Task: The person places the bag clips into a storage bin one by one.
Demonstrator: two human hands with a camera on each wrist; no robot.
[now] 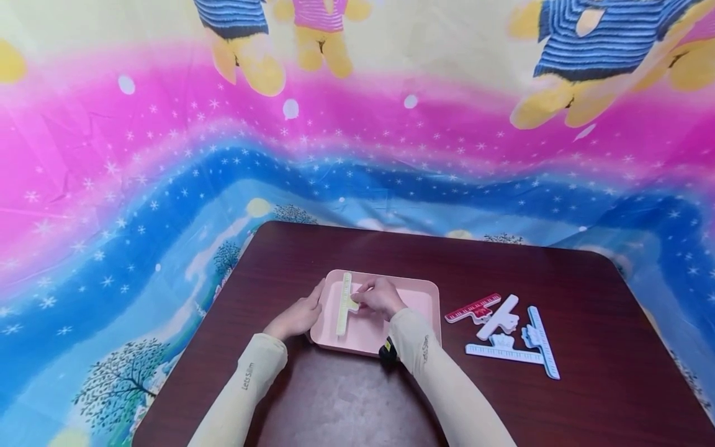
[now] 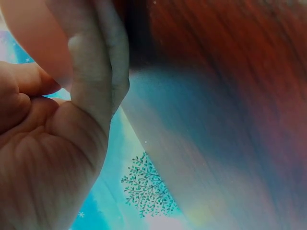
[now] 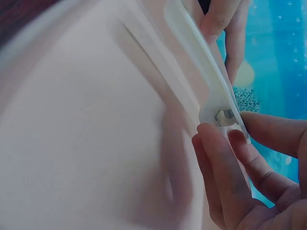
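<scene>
We pinch a pale yellow clip (image 1: 344, 302) with our right hand (image 1: 382, 297) over the pink tray (image 1: 416, 297) at frame centre; our left hand (image 1: 298, 315) grips its left rim. Four clips (image 1: 511, 335) lie right on the open surface (image 1: 335, 397).

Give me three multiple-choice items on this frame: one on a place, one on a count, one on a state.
1. Where is the pale yellow clip?
A. over the pink tray
B. on the bare table, far right
C. on the floor

2. How many clips lie on the table right of the tray?
A. one
B. four
C. seven

3. What is the right hand doing?
A. lying flat and empty
B. pinching the yellow clip
C. holding a cup

Answers: 1 A, the clip sits above the tray's left part. 2 B, red, white and two blue. 3 B, its fingers close on the clip's handle.
</scene>
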